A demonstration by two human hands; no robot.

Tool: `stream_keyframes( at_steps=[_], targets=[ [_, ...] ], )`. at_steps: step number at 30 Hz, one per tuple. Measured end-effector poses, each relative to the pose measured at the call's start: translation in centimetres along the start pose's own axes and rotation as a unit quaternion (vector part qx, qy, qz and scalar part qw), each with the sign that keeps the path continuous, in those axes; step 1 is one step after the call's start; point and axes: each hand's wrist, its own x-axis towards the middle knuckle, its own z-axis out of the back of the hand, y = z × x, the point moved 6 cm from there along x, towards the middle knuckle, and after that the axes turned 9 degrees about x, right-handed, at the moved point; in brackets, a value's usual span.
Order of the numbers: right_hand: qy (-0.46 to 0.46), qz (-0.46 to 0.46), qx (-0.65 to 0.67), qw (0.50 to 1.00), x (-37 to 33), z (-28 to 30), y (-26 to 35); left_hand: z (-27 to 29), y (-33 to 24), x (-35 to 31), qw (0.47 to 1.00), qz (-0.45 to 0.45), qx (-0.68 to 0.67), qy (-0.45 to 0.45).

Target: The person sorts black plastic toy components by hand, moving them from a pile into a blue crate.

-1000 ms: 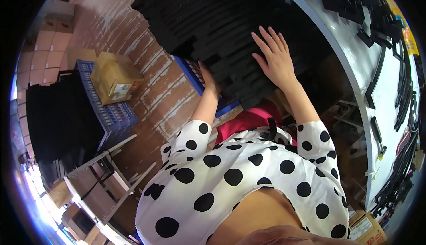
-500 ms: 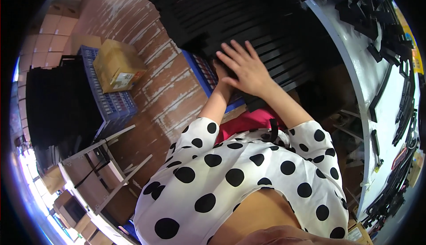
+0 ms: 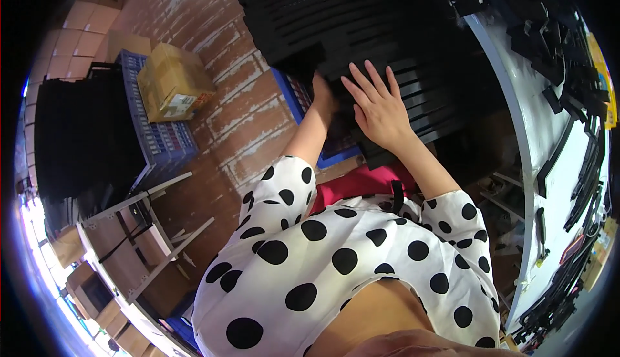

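Note:
Long black flat pieces [image 3: 361,31] lie side by side in close rows in front of me, over a blue plastic crate [image 3: 292,102]. My right hand [image 3: 382,113] is open, palm down over the rows with its fingers spread. At the near left end of the rows is my left hand [image 3: 323,93], seen edge-on beside a dark flat piece [image 3: 303,60]. Its fingers are mostly hidden and blurred, so I cannot make out whether it grips that piece.
On the left, a taped cardboard box [image 3: 173,82] sits on a blue crate [image 3: 155,138] beside a big black stack [image 3: 81,140]. A white-edged table [image 3: 539,228] with many loose black parts runs along the right. Cartons [image 3: 84,40] stand at the far left.
My hands have moved apart: the right has slid a little right over the rows, off the left one. A dark piece by the left hand has shifted slightly right and up.

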Motion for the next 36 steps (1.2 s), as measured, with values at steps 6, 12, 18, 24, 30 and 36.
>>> stream_keyframes(
  at_steps=[6,12,18,24,30,36],
  targets=[
    [0.035,0.03,0.049,0.998,-0.3,-1.0,0.7,2.4,2.0,1.3,0.997,0.031,-0.074,-0.006],
    [0.057,0.04,0.036,0.997,-1.0,-0.3,0.3,1.1,-0.4,2.1,0.999,-0.018,-0.008,-0.038],
    [-0.055,0.018,0.061,0.996,-1.0,1.5,-0.6,2.8,-0.1,2.7,0.987,-0.044,0.115,-0.103],
    [-0.025,-0.093,0.115,0.989,1.2,3.9,-9.2,4.5,1.7,0.3,0.99,-0.004,0.141,-0.018],
    [0.076,-0.043,0.064,0.994,2.8,3.7,-9.8,4.4,-0.3,1.1,0.984,0.086,0.15,0.045],
    [0.005,-0.036,0.039,0.999,6.1,1.6,-10.1,3.2,-1.7,6.7,0.983,0.094,0.148,0.05]
  ],
)
